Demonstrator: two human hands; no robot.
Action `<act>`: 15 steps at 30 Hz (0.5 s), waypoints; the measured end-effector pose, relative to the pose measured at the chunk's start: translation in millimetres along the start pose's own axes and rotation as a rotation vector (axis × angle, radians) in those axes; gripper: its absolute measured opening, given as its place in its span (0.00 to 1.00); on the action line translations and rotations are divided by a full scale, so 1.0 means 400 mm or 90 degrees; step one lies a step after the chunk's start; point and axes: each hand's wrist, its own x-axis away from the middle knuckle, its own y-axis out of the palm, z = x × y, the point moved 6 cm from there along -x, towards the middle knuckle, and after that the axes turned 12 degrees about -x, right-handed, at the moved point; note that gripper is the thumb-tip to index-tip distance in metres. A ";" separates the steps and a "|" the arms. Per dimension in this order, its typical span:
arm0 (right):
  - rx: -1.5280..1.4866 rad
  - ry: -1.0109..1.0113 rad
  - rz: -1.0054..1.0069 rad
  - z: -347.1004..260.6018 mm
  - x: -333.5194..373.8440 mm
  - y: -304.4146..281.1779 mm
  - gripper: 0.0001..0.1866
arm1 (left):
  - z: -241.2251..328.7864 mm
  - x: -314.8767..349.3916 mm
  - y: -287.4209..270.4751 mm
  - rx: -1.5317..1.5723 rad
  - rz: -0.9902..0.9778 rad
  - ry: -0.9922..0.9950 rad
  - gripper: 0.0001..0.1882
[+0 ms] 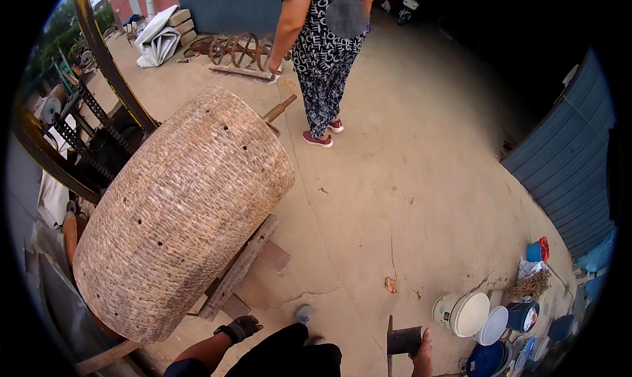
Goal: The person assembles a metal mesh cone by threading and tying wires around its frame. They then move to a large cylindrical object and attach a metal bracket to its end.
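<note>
My left hand (247,325), with a dark band at its wrist, hangs low beside the large drum (187,209), apart from it. Its fingers are loosely bent and nothing shows in them. The drum lies on its side, covered in rough pinkish-brown strips with several small dark holes; a rusty shaft (280,108) sticks out of its far end. At the lower right, my right hand (423,356) is closed on a dark T-shaped tool (403,341), a flat dark plate with a thin upright strip across its left end. The exact kind of tool cannot be made out.
Under the drum is a wooden beam (238,268). A forklift mast (108,61) with chains stands left of it. Ahead, a person (322,61) in patterned clothes stands near rusty metal hoops (242,53). Buckets (471,313) and basins line the right, near a blue corrugated panel (566,160).
</note>
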 end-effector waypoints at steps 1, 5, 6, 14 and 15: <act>0.026 -0.012 -0.033 -0.071 -0.018 0.038 0.35 | 0.104 -0.027 -0.128 0.105 0.049 -0.007 0.28; 0.036 0.035 0.029 -0.239 -0.230 0.225 0.32 | 0.265 -0.164 -0.361 0.289 0.128 -0.004 0.25; 0.050 0.060 0.042 -0.252 -0.291 0.251 0.32 | 0.285 -0.193 -0.372 0.328 0.130 -0.019 0.24; 0.065 0.107 -0.211 -0.517 -0.600 0.902 0.34 | 0.117 -0.248 -0.117 0.360 0.094 -0.290 0.21; 0.096 0.109 -0.188 -0.546 -0.626 0.975 0.35 | 0.172 -0.246 -0.155 -0.044 0.212 -0.063 0.17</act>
